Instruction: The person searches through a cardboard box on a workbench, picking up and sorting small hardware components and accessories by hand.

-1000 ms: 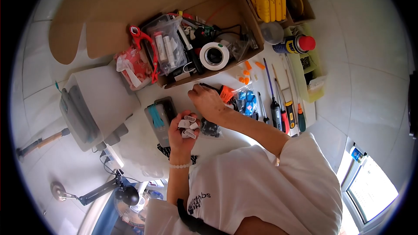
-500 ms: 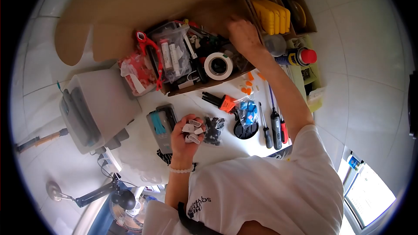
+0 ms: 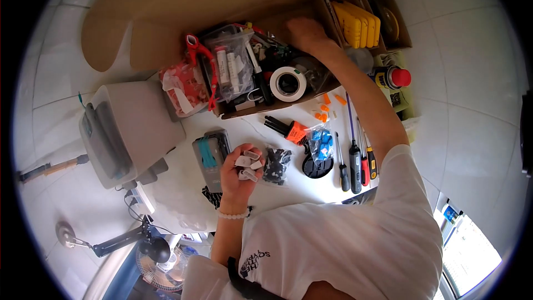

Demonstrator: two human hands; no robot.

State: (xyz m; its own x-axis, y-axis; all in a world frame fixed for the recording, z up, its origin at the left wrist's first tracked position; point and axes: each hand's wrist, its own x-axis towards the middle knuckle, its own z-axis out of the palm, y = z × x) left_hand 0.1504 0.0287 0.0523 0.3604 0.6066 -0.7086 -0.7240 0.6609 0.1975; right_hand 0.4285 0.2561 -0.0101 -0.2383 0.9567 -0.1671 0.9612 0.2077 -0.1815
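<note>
Right hand (image 3: 308, 34): moved off the tabletop (image 3: 288, 191) within the last second; now down inside the box (image 3: 247, 112), toward its right end, near the yellow cases (image 3: 356, 25). Fingers in shadow, so can't tell if apart, together or clamped on anything.
Left hand (image 3: 236, 180): palm up, roughly same spot as before; fingers curled round a loose handful.
White pieces (image 3: 249, 163): all the ones in view sit in the left palm, above the tabletop. Exact count unclear, they overlap.
Box: full of mixed bits; tape roll (image 3: 301, 85) at its front edge, clear bag (image 3: 226, 66) left of that.
Tabletop: right forearm no longer crosses the middle, so the black disc (image 3: 317, 170) now shows beside the blue bag (image 3: 321, 145). Bag of black parts (image 3: 276, 165) just right of the left hand; grey case (image 3: 206, 164) just left.
Upshot: looks like left only carries, right works alone in the box.
</note>
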